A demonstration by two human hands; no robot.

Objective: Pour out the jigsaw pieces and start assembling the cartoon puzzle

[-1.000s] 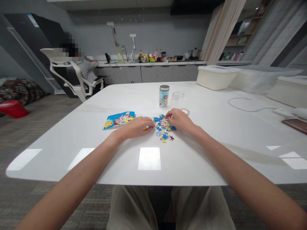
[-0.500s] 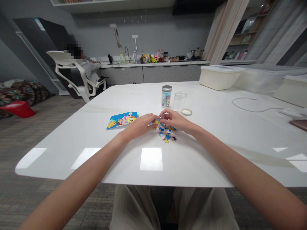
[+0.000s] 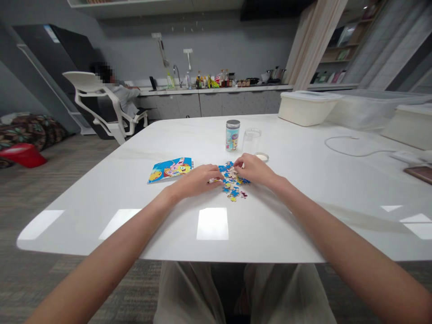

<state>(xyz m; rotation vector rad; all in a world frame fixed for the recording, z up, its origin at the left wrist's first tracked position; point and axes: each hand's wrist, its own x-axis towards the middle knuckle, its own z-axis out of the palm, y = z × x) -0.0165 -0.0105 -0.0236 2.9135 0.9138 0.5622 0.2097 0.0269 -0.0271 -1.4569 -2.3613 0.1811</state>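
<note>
A loose pile of small jigsaw puzzle pieces (image 3: 232, 193), mostly blue with yellow and pink bits, lies on the white table. At the pile's left edge, my left hand (image 3: 202, 180) is curled, with a puzzle piece (image 3: 212, 180) between thumb and fingers. My right hand (image 3: 253, 168) reaches over the pile's right side, its thumb and fingertips pinched on a piece that is mostly hidden. A blue cartoon picture sheet (image 3: 170, 170) lies left of my left hand. Behind the pile stand a printed jar with a silver lid (image 3: 232, 136) and a clear plastic jar (image 3: 251, 140).
A round lid (image 3: 262, 157) lies just behind my right hand. Cream and clear storage bins (image 3: 307, 108) stand at the back right, with a white cable (image 3: 351, 155) and a phone (image 3: 420, 173) nearer. Another person sits on a white chair (image 3: 101, 103) at the far left.
My hands have moved apart, uncovering more of the pile between them. The right hand has shifted a little right and now pinches at the pieces. The view has shifted slightly.
</note>
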